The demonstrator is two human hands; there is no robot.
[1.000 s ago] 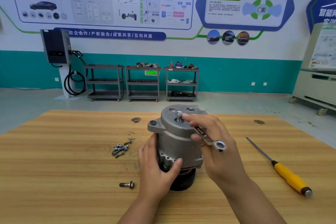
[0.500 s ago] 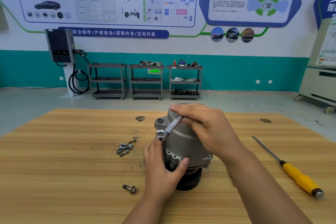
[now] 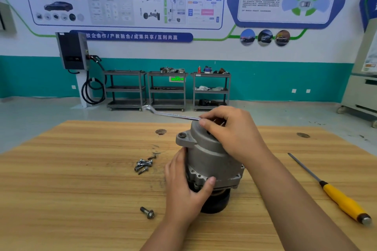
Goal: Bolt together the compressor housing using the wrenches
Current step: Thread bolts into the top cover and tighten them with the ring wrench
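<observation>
**Wrench held on top of the housing, left hand bracing it**

The compressor housing (image 3: 210,155), a grey cast-metal body on a black pulley base, stands upright near the middle of the wooden surface (image 3: 81,189). The left hand (image 3: 183,189) grips its lower left side, fingers wrapped behind and the thumb (image 3: 210,181) pressed on the ribbed flange at the front. The right hand (image 3: 234,130) sits over the top of the housing with its fingers (image 3: 206,122) curled around one end of a flat steel wrench (image 3: 169,115). The shaft runs out level to the left, and the free end hangs in the air beyond the far edge of the surface. The end under the hand is hidden, so what it sits on cannot be told.

A small heap of loose bolts (image 3: 143,164) lies just left of the housing, and a single flanged bolt (image 3: 147,212) lies nearer the front edge. A yellow-handled screwdriver (image 3: 344,201) lies well apart on the right, its blade pointing away
</observation>
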